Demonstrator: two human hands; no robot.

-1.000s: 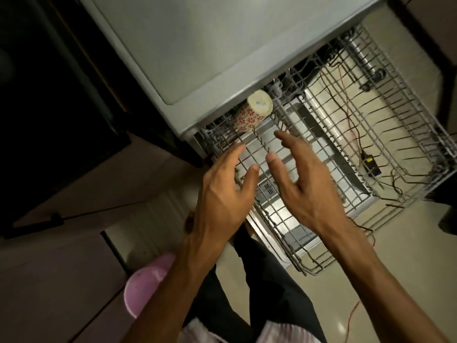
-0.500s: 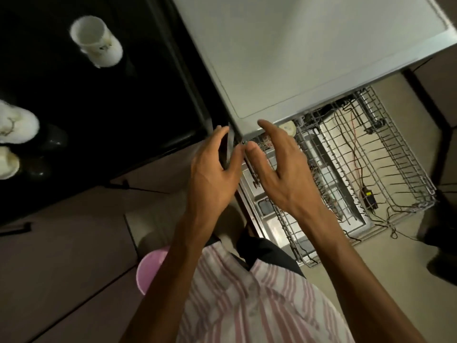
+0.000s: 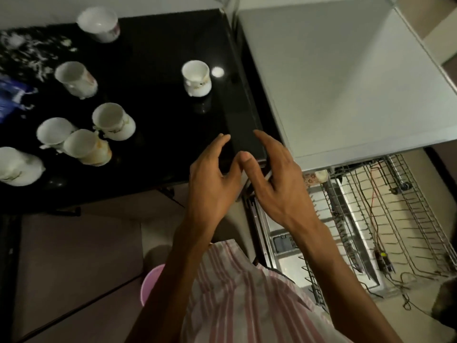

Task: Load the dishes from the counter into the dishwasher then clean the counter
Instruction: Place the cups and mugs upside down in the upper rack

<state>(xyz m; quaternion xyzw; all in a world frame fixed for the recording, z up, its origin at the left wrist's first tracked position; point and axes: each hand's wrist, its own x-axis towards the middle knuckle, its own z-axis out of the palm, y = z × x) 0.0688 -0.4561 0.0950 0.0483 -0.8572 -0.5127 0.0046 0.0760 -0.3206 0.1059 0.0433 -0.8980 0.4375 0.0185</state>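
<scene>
Several white cups stand on the black counter (image 3: 160, 125); the nearest cup (image 3: 196, 79) is alone near the counter's right edge, and a cluster of cups (image 3: 86, 134) stands at the left. My left hand (image 3: 212, 179) and my right hand (image 3: 272, 177) hover empty, fingers apart, over the counter's front right corner. The dishwasher (image 3: 346, 82) has a grey top, and its wire rack (image 3: 395, 219) is pulled out at the right. A flowered cup (image 3: 315, 177) lies in the rack's near left corner, mostly hidden under the dishwasher top.
White crumbs or spill (image 3: 32, 53) and a blue packet (image 3: 10, 95) lie at the counter's far left. A pink bucket (image 3: 150, 283) stands on the floor below the counter. Loose wires (image 3: 380, 256) run across the rack.
The view has swung up and left from the rack to the counter. Both hands rose from over the rack to the counter corner, still empty. The flowered cup stays in the rack.
</scene>
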